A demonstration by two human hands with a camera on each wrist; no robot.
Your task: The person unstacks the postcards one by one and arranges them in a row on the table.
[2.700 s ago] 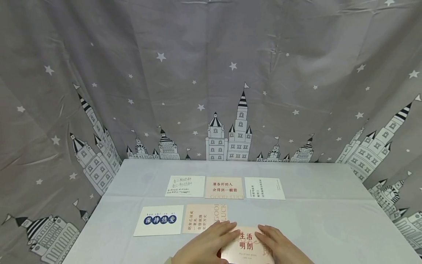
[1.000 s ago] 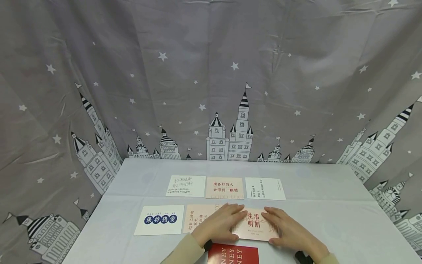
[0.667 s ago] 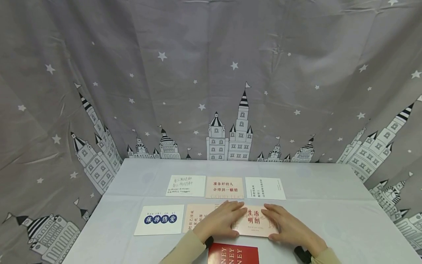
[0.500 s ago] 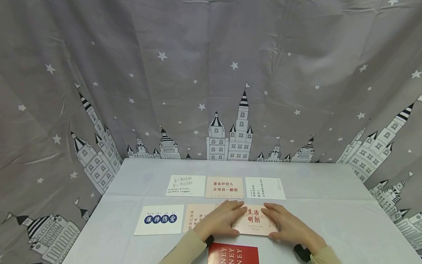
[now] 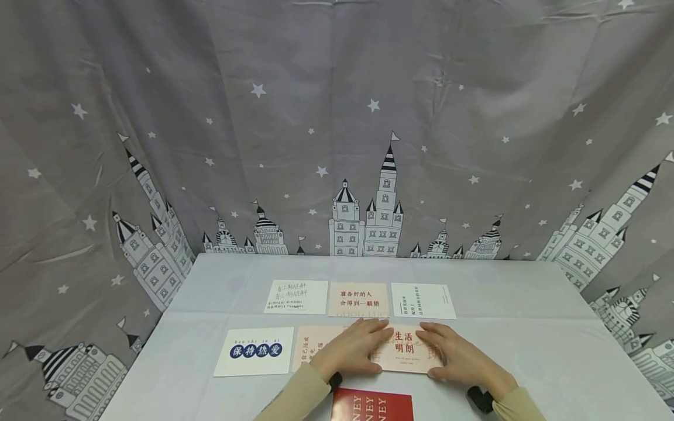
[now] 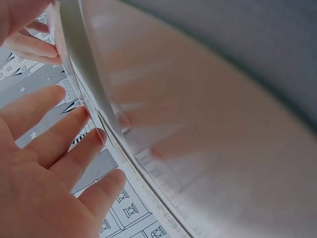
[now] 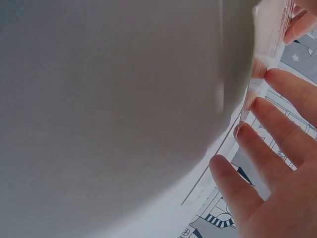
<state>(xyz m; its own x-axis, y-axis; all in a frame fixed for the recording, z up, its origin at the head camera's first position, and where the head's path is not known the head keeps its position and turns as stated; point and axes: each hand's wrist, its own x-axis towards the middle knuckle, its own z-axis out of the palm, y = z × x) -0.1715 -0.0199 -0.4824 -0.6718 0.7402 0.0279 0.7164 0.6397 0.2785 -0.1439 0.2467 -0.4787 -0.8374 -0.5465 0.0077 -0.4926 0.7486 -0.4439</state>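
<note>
A pale pink postcard with large red characters lies on the white table, at the right end of the nearer row. My left hand touches its left side, thumb low and fingers toward the far corner. Against the right side rests my right hand in much the same way. Both wrist views show the left fingers and right fingers spread and fairly straight, their tips at the card's edge. Another pink postcard is partly hidden behind my left hand. Nearer me lies a red postcard, cut off by the frame.
Left in the nearer row is a white postcard with blue circles. Behind, a handwritten white card, a pink card and a white card with vertical text form the back row. A grey castle-print curtain surrounds the table.
Both hands have moved the pink postcard away from me and slightly right, uncovering the red postcard. Over the last second it has shifted only a little farther toward the back row.
</note>
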